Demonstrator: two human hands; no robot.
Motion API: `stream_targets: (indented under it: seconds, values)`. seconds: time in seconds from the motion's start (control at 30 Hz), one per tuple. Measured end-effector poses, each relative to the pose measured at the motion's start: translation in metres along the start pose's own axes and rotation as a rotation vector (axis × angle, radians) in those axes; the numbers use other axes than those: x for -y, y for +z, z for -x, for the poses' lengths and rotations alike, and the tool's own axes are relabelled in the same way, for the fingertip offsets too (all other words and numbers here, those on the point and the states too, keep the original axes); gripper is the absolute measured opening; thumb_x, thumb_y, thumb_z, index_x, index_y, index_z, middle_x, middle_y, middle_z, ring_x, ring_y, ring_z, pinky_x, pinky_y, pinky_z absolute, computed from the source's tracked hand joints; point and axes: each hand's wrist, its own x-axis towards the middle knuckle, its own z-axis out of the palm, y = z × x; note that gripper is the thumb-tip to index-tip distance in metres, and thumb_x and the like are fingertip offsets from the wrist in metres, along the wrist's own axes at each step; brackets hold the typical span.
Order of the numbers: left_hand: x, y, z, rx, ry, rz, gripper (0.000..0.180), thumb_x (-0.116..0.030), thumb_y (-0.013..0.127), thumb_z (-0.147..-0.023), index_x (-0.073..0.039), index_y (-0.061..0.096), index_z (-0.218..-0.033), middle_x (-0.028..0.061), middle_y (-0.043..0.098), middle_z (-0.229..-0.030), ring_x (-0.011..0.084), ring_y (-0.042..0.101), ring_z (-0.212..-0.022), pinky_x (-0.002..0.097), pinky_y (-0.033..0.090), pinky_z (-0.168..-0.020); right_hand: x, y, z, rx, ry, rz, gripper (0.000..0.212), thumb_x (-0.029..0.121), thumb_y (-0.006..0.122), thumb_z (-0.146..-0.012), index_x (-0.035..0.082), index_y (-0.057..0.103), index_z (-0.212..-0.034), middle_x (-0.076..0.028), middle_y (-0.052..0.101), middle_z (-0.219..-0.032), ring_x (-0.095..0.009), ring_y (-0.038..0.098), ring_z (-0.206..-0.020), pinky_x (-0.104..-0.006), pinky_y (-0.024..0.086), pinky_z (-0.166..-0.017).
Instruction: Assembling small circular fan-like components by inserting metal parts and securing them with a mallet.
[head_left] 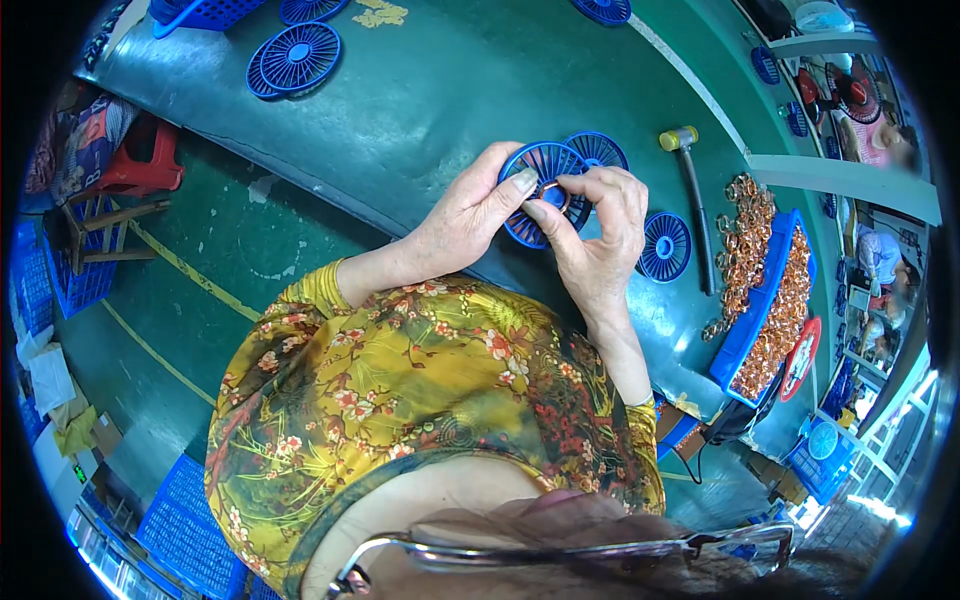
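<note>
My left hand [468, 208] grips the left rim of a blue slotted plastic wheel [531, 163], thumb on its face. A copper-coloured ring [551, 187] is pinched between thumb and fingers of my right hand [606, 222], at the wheel's hub. The fingertips partly cover the ring, so I cannot tell whether it is seated in the hub. Just behind, a second blue wheel [603, 150] lies partly hidden on the green tabletop [420, 110]. Another blue wheel [665, 247] rests flat to the right of my right hand.
A mallet [692, 190] with a yellow head lies on the right. Past it, loose copper rings [742, 245] are heaped against a blue tray [757, 300] full of more. Overlapping blue wheels [302, 57] sit at far left. A red stool [150, 165] stands on the floor; people work at far right.
</note>
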Motion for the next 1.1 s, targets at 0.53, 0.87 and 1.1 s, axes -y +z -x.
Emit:
stream_targets:
  seconds: [0.53, 0.87, 1.1]
  values:
    - [-0.009, -0.015, 0.005, 0.174, 0.085, -0.171, 0.045, -0.021, 0.062, -0.090, 0.002, 0.042, -0.123, 0.0145, 0.063, -0.102, 0.0216, 0.065, -0.093, 0.0333, 0.051, -0.080, -0.015, -0.004, 0.003, 0.191, 0.119, -0.651, 0.027, 0.017, 0.067, -0.085, 0.008, 0.066, -0.110, -0.017, 0.049, -0.133, -0.028, 0.050, -0.117, -0.0410, 0.038, -0.100]
    - [-0.002, -0.014, 0.004, 0.128, 0.238, -0.442, 0.043, -0.015, 0.065, -0.087, 0.001, 0.045, -0.122, 0.0165, 0.061, -0.103, 0.0250, 0.064, -0.090, 0.0336, 0.050, -0.078, -0.010, -0.002, 0.008, 0.276, 0.561, -0.931, 0.039, 0.008, 0.068, -0.086, 0.001, 0.047, -0.119, -0.004, 0.058, -0.104, -0.010, 0.057, -0.094, -0.0249, 0.047, -0.084]
    - [-0.002, -0.014, 0.001, 0.088, 0.276, -0.475, 0.042, -0.013, 0.065, -0.087, 0.001, 0.046, -0.121, 0.0192, 0.063, -0.099, 0.0335, 0.066, -0.086, 0.0367, 0.053, -0.072, -0.018, -0.003, 0.004, 0.277, 0.441, -0.667, 0.040, 0.019, 0.072, -0.083, 0.003, 0.053, -0.114, -0.004, 0.061, -0.097, -0.012, 0.059, -0.086, -0.0264, 0.049, -0.074]
